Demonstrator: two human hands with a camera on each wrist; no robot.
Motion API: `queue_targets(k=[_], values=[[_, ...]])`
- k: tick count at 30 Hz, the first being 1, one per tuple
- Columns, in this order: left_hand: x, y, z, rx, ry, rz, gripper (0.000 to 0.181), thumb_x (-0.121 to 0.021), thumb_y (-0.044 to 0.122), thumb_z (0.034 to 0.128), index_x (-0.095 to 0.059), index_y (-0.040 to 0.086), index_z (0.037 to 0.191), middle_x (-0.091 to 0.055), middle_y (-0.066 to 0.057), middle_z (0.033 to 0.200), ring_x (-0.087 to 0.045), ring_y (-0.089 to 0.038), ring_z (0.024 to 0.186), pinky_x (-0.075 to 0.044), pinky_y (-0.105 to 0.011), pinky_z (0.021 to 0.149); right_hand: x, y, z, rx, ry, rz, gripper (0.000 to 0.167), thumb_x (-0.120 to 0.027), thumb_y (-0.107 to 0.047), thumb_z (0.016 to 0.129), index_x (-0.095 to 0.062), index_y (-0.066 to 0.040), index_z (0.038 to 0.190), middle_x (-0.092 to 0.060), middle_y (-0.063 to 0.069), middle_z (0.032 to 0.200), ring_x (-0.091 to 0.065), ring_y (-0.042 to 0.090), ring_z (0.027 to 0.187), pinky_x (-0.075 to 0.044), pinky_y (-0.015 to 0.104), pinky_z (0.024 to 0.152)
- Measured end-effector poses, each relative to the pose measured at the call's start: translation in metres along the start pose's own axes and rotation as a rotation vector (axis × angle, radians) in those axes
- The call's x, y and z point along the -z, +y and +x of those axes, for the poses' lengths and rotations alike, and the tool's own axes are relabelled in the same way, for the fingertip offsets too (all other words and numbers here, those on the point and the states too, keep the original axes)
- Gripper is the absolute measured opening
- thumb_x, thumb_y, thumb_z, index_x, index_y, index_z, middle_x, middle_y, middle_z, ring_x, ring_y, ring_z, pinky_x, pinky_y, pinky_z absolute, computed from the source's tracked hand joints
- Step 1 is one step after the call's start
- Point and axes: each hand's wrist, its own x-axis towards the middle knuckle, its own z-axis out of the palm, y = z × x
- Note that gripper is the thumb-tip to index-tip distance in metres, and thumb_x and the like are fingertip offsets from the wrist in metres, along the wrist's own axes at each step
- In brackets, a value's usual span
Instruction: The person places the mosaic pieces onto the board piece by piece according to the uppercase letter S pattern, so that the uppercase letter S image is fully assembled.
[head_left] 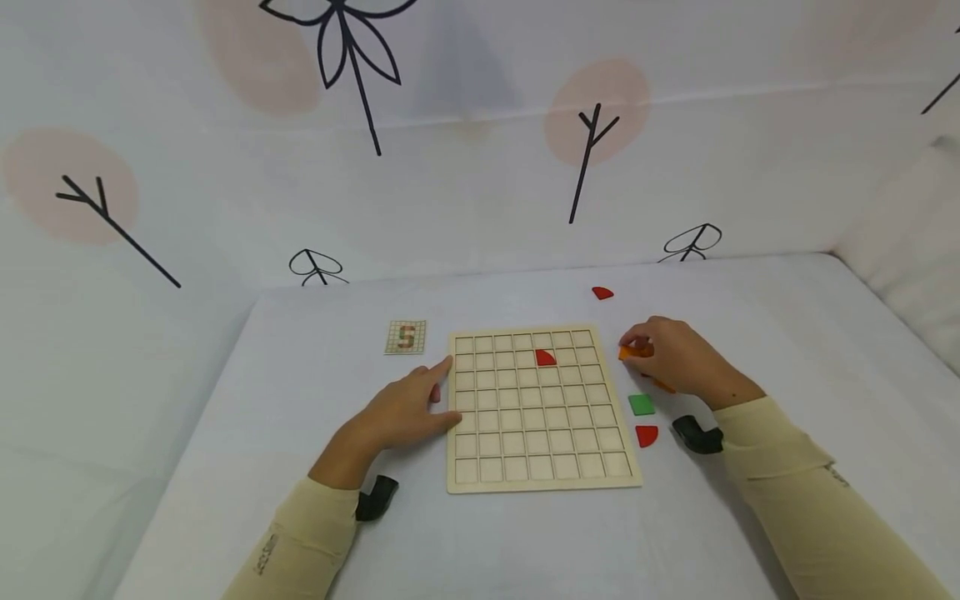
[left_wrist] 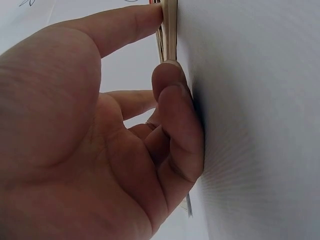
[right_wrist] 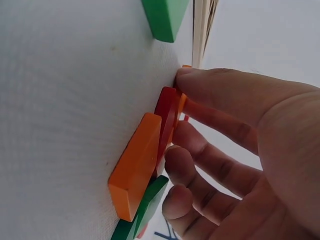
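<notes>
At the left edge of a wooden grid board (head_left: 517, 421), my left hand (head_left: 405, 408) touches the frame with an extended index finger and thumb. Its other fingers are bent underneath, seen in the left wrist view. A red quarter-circle tile (head_left: 546, 358) lies in a cell of the upper rows. Just right of the board, my right hand (head_left: 678, 358) pinches an orange tile (head_left: 625, 353) between thumb and index finger. Beneath that hand lie another orange tile (right_wrist: 135, 167), a red tile (right_wrist: 167, 112) and a dark green tile (right_wrist: 150, 200), mostly hidden from the head view.
A small pattern card (head_left: 406, 337) with an S-like figure lies beyond the left hand. Right of the board are a green square tile (head_left: 641, 405) and a red quarter-circle (head_left: 647, 436). Another red piece (head_left: 602, 293) lies beyond the board. Patterned white cloth (head_left: 480, 200) rises behind.
</notes>
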Motion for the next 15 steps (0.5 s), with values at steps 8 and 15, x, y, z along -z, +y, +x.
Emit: queue_targets(k=[8, 15], values=[[-0.001, -0.004, 0.001, -0.031, 0.014, 0.001, 0.087, -0.076, 0.041, 0.0875, -0.03, 0.018, 0.158, -0.05, 0.002, 0.094, -0.045, -0.012, 0.076, -0.037, -0.029, 0.067, 0.004, -0.011, 0.0, 0.024, 0.05, -0.042, 0.03, -0.072, -0.013, 0.09, -0.069, -0.002, 0.117, -0.062, 0.015, 0.104, -0.055, 0.026, 0.088, -0.049, 0.031, 0.068], [-0.001, -0.004, 0.001, -0.027, 0.005, -0.007, 0.088, -0.077, 0.042, 0.087, -0.03, 0.018, 0.158, -0.051, 0.002, 0.094, -0.045, -0.012, 0.075, -0.037, -0.029, 0.067, 0.006, -0.028, 0.001, 0.052, 0.048, -0.055, 0.03, -0.072, -0.016, 0.091, -0.07, -0.005, 0.119, -0.062, 0.015, 0.109, -0.057, 0.027, 0.092, -0.052, 0.03, 0.067]])
